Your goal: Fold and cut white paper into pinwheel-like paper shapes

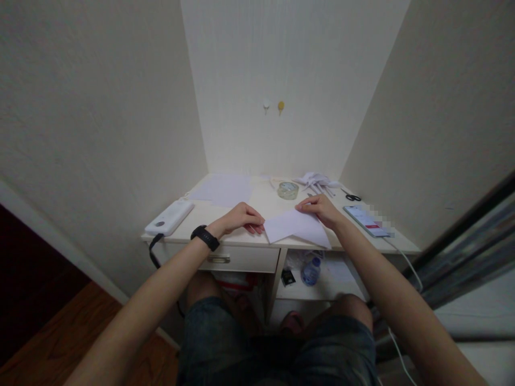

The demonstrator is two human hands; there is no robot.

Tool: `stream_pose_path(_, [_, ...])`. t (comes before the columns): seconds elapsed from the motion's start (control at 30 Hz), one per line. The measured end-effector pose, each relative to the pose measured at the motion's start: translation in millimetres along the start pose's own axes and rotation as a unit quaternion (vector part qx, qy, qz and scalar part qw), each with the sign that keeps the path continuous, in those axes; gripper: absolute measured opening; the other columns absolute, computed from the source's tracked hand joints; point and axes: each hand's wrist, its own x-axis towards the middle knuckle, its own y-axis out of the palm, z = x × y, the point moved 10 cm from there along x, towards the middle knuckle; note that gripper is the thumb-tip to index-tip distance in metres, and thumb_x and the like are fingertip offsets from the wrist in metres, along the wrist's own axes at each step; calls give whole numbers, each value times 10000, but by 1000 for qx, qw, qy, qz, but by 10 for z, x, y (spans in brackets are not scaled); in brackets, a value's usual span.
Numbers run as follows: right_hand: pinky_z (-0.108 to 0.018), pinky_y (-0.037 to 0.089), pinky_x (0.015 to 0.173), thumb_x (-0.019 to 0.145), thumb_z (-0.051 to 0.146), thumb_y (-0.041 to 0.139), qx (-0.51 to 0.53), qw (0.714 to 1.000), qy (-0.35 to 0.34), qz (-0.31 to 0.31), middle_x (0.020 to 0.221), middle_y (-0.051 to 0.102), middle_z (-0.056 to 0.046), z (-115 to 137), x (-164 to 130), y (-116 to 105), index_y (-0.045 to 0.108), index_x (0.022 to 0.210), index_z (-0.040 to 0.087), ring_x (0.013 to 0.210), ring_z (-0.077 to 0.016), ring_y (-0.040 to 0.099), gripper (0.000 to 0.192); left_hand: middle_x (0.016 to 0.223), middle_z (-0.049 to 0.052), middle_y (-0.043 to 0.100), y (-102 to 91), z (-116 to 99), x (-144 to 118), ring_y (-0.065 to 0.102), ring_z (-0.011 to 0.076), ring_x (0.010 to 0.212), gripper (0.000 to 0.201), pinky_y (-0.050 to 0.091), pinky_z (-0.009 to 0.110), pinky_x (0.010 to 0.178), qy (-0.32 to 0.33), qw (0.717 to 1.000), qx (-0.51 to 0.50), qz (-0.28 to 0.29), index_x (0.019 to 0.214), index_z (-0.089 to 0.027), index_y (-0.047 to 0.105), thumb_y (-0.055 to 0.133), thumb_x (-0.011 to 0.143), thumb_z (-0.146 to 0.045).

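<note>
A white sheet of paper (295, 225), bent or folded, lies at the front edge of the desk, one corner reaching over that edge. My left hand (245, 219), with a black watch on its wrist, pinches the paper's left corner between thumb and fingers. At the top edge, my right hand (319, 209) grips the same paper with its thumb and fingertips. Behind the paper sits a roll of clear tape (288, 190). Flat white sheets (227, 187) rest farther back on the left.
Crumpled or folded paper pieces (317, 181) lie at the back right, near black scissors (352, 197). A phone (368, 221) with a white cable is on the right. A white power bank-like device (169, 217) stands left. Below, a shelf holds a plastic bottle (311, 272).
</note>
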Motion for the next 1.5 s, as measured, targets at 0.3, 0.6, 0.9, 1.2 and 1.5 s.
stream_pose_path(0.3, [-250,350,473,463,309,850,27,998,55,-13,568,672,-34,-389,136,158,743,636,138,487,-120,526,266,752,90,705,-31,96,119,597,120,621,380,470,235,568,10,994,-48,-94,780,-85,736,763,738,-463])
stream_pose_path(0.6, [-265,503,544,555,273,818,54,995,56,-58,665,721,-90,-493,138,-119,724,680,124,524,-134,599,216,523,-4,559,-136,266,103,458,83,484,199,368,210,464,-31,987,-8,-158,623,-93,666,763,733,-227])
stream_pose_path(0.9, [-395,511,840,890,403,520,-428,885,-75,-164,935,770,-108,-159,-181,44,762,957,202,922,-284,700,321,848,78,695,-52,342,58,671,143,720,194,587,269,663,-61,960,-117,-247,918,-78,661,638,741,-1])
stream_pose_path(1.2, [-612,254,1115,988,421,422,-571,816,-82,-16,1287,669,-114,-337,-89,528,696,1181,209,1404,-361,373,397,802,81,722,341,211,-111,692,154,670,118,595,299,643,-16,995,-35,-94,910,-103,688,662,834,-190])
stream_pose_path(1.5, [-407,311,1159,998,347,411,-527,835,-150,54,1464,532,-77,-418,224,644,609,1320,174,1448,-268,346,416,1323,132,639,657,-145,16,558,253,1275,375,394,371,1096,227,872,433,-22,1218,-153,674,532,945,-367])
